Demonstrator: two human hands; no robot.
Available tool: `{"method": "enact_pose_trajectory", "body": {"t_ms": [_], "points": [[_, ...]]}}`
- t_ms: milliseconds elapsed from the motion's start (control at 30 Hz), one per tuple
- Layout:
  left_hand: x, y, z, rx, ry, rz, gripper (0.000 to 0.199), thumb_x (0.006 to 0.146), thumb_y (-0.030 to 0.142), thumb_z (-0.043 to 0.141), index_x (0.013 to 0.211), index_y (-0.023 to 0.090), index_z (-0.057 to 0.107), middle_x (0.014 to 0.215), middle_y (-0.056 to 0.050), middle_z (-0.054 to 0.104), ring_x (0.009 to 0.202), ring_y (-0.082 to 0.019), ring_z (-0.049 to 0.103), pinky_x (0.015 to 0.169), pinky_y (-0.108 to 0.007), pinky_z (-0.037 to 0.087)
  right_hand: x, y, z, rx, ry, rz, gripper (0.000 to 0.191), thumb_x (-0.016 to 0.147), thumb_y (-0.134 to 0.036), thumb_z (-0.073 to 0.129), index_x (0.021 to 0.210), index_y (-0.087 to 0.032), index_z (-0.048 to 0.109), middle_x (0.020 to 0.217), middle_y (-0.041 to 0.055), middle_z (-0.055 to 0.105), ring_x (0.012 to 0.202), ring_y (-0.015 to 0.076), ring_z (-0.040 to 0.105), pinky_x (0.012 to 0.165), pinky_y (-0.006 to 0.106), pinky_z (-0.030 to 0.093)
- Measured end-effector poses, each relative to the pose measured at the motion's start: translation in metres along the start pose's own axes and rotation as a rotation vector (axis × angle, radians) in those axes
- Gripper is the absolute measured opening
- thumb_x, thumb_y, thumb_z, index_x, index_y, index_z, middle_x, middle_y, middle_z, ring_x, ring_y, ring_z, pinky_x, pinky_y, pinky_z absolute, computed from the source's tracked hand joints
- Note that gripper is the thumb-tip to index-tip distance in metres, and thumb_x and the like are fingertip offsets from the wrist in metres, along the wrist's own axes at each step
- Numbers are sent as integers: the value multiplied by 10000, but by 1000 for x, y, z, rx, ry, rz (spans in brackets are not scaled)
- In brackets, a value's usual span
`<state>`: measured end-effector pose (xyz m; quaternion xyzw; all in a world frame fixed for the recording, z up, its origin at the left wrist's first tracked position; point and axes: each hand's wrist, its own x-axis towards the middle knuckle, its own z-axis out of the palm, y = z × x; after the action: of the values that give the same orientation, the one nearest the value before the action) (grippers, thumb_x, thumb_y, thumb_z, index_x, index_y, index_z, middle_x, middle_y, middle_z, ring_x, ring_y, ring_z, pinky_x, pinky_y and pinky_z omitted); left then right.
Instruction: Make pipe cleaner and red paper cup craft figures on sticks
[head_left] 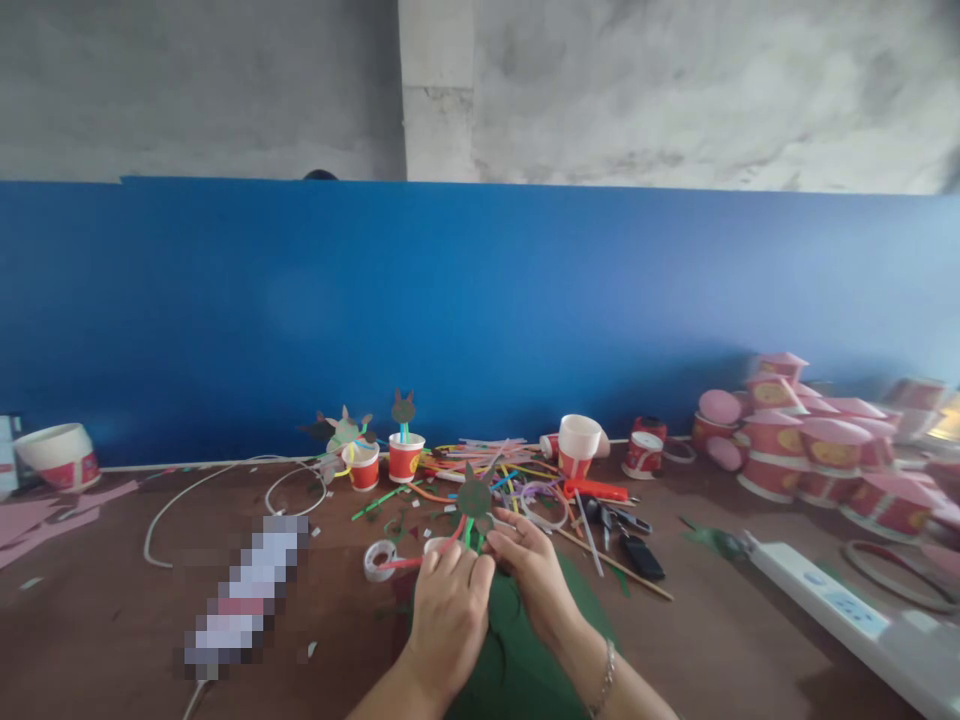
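Observation:
A dark paper cutout shaped like an eared animal head [474,500] stands upright above my hands, with green straws [469,532] below it and a red straw [452,535] at its side. My left hand [454,605] is closed around the lower part of the straws, its fingertips hidden from me. At the cutout's lower right edge, my right hand [536,570] is closed, thumb and fingers pinching the green straws. Behind my left hand shows the pale rim of a cup [435,546]. A tape roll [380,562] lies just left. Green paper [517,660] lies under both hands.
Paper cups with similar cutouts [405,456] stand at the back. Loose straws [480,458], a red-handled tool [596,489], keys [640,555] and a thin stick [630,570] lie beyond. Pink-topped cups [772,450] and a power strip [821,590] are right; a pixelated object [247,590] is left.

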<state>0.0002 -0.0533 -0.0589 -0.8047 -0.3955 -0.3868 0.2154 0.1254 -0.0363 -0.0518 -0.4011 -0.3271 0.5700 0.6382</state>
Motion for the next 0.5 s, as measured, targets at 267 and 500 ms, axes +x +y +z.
{"method": "enact_pose_trajectory", "body": {"t_ms": [267,500], "points": [[-2,1,1,2,-5,-10,151,847,101,508,752,217,530,657,23,572,690,-192,517,717,-336,316,3,-1,-4,13,-11,87,359,526,-367,839,717,-137,642,550,-24,585,509,75,498,511,191,370],[0,0,0,-15,-1,-6,160,847,85,489,774,217,540,658,23,571,695,-192,520,727,-336,320,3,-1,-4,-233,87,-65,375,546,-452,801,622,-164,572,520,-39,530,501,92,445,480,214,325]]}}
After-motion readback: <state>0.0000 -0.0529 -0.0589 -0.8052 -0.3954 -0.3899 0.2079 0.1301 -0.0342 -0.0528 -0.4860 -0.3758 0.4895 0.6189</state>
